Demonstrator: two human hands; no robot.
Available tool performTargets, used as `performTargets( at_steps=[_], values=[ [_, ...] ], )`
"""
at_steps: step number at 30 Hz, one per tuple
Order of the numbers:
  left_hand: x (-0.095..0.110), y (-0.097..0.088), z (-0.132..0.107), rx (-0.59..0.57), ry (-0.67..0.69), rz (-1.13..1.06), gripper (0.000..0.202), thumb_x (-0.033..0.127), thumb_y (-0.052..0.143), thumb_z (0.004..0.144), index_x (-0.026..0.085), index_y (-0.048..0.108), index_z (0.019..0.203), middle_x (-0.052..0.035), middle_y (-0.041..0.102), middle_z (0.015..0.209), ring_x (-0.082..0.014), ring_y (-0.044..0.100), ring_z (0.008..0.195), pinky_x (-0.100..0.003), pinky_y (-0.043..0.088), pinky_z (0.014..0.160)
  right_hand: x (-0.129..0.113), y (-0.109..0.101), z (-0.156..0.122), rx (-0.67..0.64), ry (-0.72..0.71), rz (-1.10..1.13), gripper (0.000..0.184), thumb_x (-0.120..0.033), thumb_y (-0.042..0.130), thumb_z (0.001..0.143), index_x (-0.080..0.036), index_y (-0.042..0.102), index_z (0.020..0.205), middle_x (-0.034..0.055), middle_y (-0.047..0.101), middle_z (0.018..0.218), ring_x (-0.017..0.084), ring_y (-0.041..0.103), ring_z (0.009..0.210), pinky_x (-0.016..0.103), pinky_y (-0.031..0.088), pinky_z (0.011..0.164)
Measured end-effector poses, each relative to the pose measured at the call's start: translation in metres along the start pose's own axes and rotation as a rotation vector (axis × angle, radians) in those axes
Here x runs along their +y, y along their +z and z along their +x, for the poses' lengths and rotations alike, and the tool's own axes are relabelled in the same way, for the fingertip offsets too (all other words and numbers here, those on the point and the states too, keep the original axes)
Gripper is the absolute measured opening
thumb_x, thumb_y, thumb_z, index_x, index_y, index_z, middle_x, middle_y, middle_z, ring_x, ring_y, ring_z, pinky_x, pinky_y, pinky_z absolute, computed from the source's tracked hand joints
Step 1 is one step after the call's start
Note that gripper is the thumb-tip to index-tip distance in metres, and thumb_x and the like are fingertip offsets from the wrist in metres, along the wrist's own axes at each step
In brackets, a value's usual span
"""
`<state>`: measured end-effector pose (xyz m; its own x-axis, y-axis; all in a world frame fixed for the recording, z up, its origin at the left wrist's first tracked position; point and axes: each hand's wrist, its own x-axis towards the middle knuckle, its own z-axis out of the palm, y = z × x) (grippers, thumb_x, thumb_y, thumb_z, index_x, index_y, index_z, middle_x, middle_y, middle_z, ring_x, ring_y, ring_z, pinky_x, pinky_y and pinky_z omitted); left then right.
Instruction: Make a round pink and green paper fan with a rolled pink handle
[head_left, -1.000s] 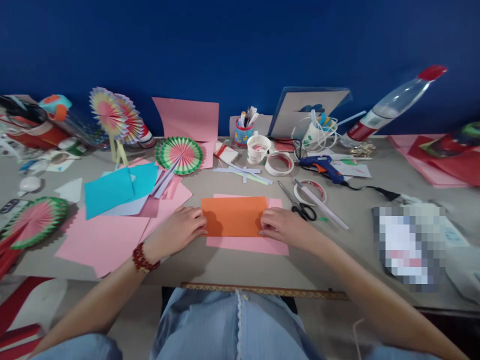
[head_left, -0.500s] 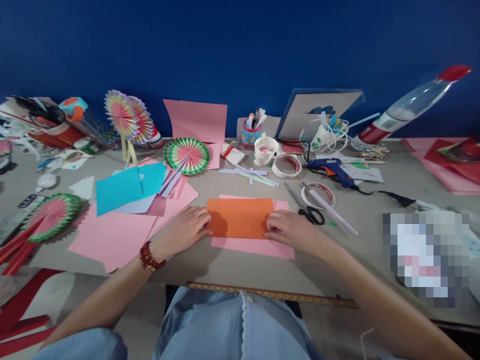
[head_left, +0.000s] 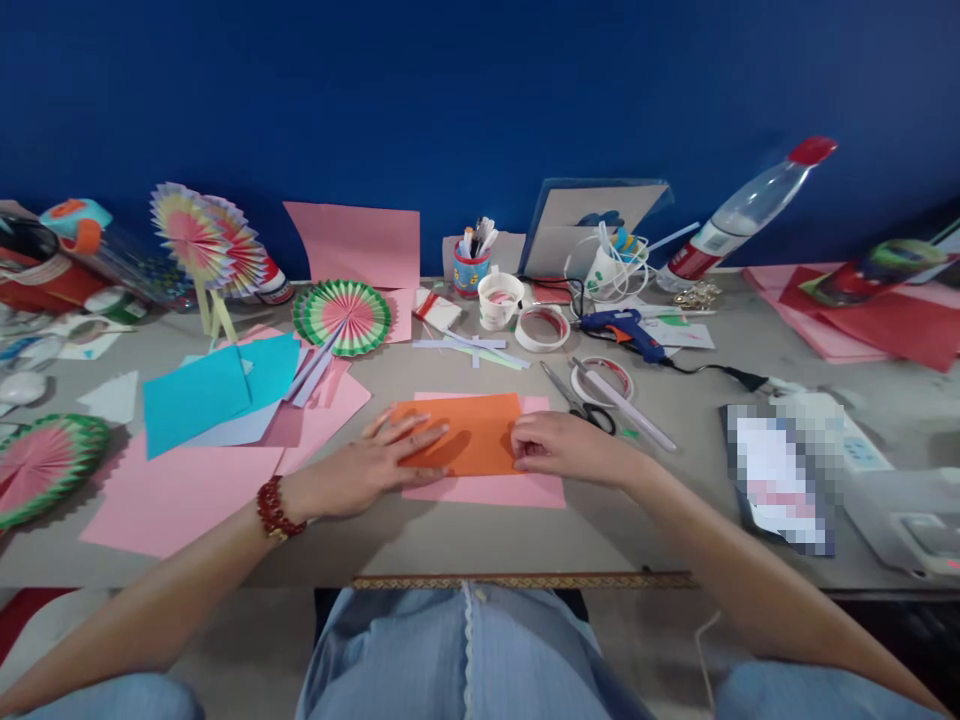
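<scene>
An orange sheet of paper [head_left: 480, 430] lies lengthwise in front of me, over a pink sheet [head_left: 487, 492] that shows along its lower and right edges. My left hand [head_left: 352, 472], with a red bead bracelet at the wrist, rests on the left end of the orange paper, palm down and fingers spread. At the opposite end my right hand [head_left: 562, 447] has its fingers curled together on the paper's right edge. Scissors [head_left: 577, 400] with black handles lie just beyond that hand, beside a tape roll [head_left: 628, 385].
Left are blue paper [head_left: 202, 393], pink sheets [head_left: 180, 490] and a green-and-pink folded fan [head_left: 345, 318]. Toward the back stand a pen holder [head_left: 471, 272], a paper cup [head_left: 498, 303] and a tilted bottle [head_left: 739, 225]. A corded glue gun [head_left: 626, 332] lies to the right.
My left hand has gone from pinching the paper's left edge to lying spread on top of it. The right hand stays at the right edge. The whole view has shifted.
</scene>
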<state>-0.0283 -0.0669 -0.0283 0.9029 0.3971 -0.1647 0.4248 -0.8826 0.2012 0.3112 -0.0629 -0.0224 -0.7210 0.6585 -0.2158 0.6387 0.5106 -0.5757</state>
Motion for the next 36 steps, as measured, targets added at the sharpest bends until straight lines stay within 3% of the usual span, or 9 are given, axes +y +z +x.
performTargets(
  at_steps=[7,13,18,22,27,29,32,36],
  values=[
    [-0.002,0.004,-0.003,0.015,-0.001,-0.005,0.072,0.003,0.045,0.090,0.046,0.039,0.148,0.0020,0.008,0.168,-0.0314,0.016,0.153,-0.059,0.011,0.121,0.001,0.002,0.000,0.023,-0.018,-0.030,0.012,-0.020,0.061,0.091,-0.020,0.058,0.079,0.0010,0.063,0.087,0.017,0.059,0.081,0.027,0.038,0.073],
    [0.000,0.002,-0.002,0.048,0.004,-0.019,0.074,0.001,0.047,0.087,0.046,0.043,0.145,0.0018,0.016,0.167,-0.0295,0.021,0.152,-0.059,0.012,0.122,0.003,0.016,-0.010,0.118,-0.105,-0.171,0.011,-0.023,0.055,0.096,-0.019,0.063,0.091,0.0052,0.065,0.093,0.019,0.061,0.086,0.029,0.043,0.075],
    [0.000,-0.002,-0.001,0.043,0.013,-0.031,0.075,0.000,0.046,0.083,0.045,0.046,0.144,0.0003,0.016,0.167,-0.0306,0.021,0.151,-0.062,0.012,0.120,0.002,0.035,-0.017,0.262,-0.214,-0.310,0.028,-0.013,0.046,0.097,-0.021,0.067,0.113,0.0085,0.067,0.107,0.020,0.059,0.096,0.032,0.044,0.085],
    [0.008,-0.002,0.002,0.071,0.024,-0.037,0.063,0.003,0.046,0.084,0.036,0.055,0.137,-0.0010,0.025,0.164,-0.0287,0.024,0.151,-0.060,0.010,0.122,-0.003,0.045,-0.020,0.271,-0.243,-0.418,0.040,-0.009,0.047,0.095,-0.024,0.061,0.129,0.0083,0.066,0.117,0.022,0.057,0.102,0.036,0.044,0.089],
    [0.031,0.015,0.020,0.210,-0.045,-0.103,0.042,0.020,0.045,0.097,0.020,0.053,0.138,-0.0102,0.047,0.153,-0.0226,0.036,0.145,-0.050,0.018,0.124,-0.008,0.049,-0.021,0.237,-0.210,-0.521,0.039,-0.014,0.055,0.094,-0.028,0.061,0.130,0.0076,0.066,0.118,0.023,0.056,0.103,0.037,0.044,0.087],
    [0.040,0.022,0.029,0.230,-0.061,-0.089,0.054,0.038,0.048,0.099,0.017,0.041,0.148,-0.0122,0.043,0.155,-0.0246,0.034,0.146,-0.049,0.018,0.124,-0.010,0.051,-0.021,0.247,-0.204,-0.549,0.038,-0.014,0.058,0.093,-0.028,0.063,0.128,0.0078,0.067,0.116,0.023,0.056,0.102,0.036,0.044,0.086],
    [0.046,0.026,0.035,0.185,-0.009,-0.027,0.081,0.061,0.049,0.093,0.019,0.021,0.158,-0.0099,0.030,0.162,-0.0281,0.024,0.151,-0.053,0.009,0.124,-0.013,0.058,-0.023,0.283,-0.183,-0.574,0.039,-0.014,0.059,0.092,-0.028,0.063,0.128,0.0080,0.068,0.113,0.023,0.056,0.100,0.037,0.044,0.085],
    [0.044,0.023,0.032,0.159,-0.002,0.022,0.084,0.067,0.044,0.092,0.022,0.017,0.159,-0.0087,0.026,0.164,-0.0255,0.019,0.152,-0.051,0.001,0.124,-0.018,0.070,-0.035,0.368,-0.131,-0.553,0.040,-0.010,0.058,0.089,-0.021,0.064,0.127,0.0088,0.067,0.120,0.025,0.054,0.105,0.038,0.044,0.091]
  ],
)
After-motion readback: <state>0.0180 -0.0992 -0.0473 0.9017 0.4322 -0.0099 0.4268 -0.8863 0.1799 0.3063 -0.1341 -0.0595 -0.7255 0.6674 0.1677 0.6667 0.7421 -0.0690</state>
